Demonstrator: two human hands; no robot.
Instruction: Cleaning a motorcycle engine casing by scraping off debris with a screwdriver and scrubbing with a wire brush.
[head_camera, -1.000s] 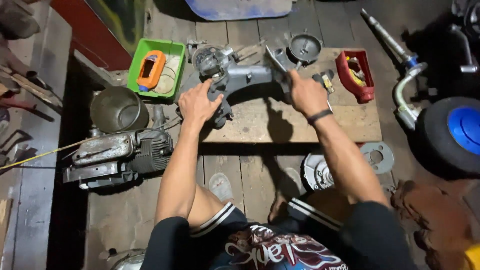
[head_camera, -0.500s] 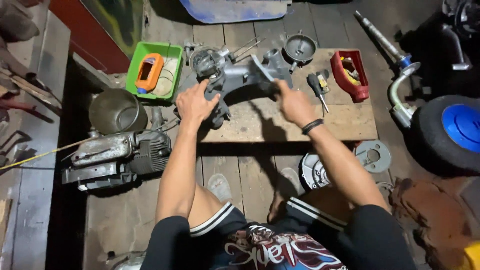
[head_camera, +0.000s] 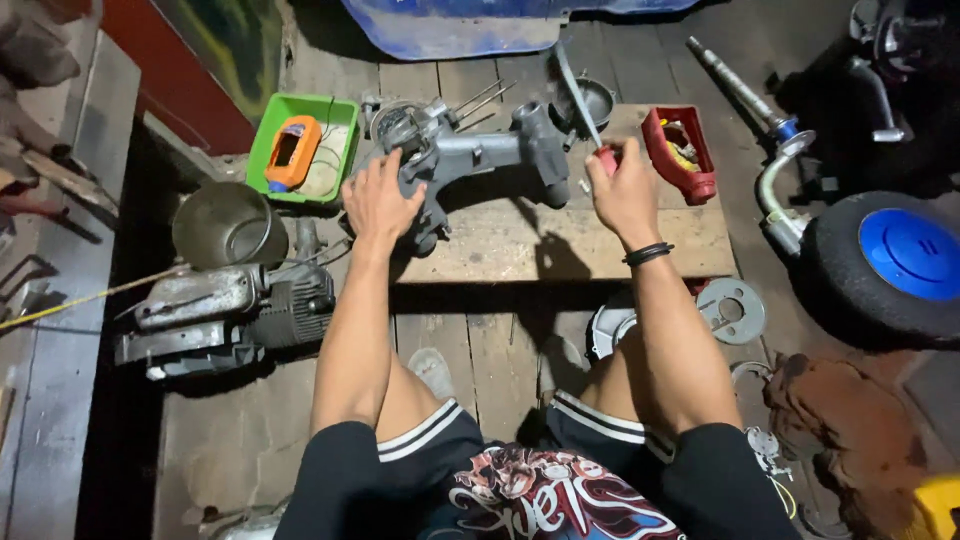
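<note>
Right hand (head_camera: 622, 190) lifted a screwdriver (head_camera: 585, 110) (red-handled); left hand (head_camera: 380, 200) steadies casing (head_camera: 470, 155).

left hand (head_camera: 380, 205) on engine casing (head_camera: 470, 160), right hand (head_camera: 622, 190) gripping screwdriver (head_camera: 585, 115)

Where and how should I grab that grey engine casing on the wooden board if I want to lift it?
Probably the narrow middle arm of the grey engine casing, from above on the near side. It lies flat on the wooden board, and its waist looks slimmer than the bulky left end under the left hand. Studs stick out at the far top, so avoid that side. The right hand holds a red-handled tool.
</note>
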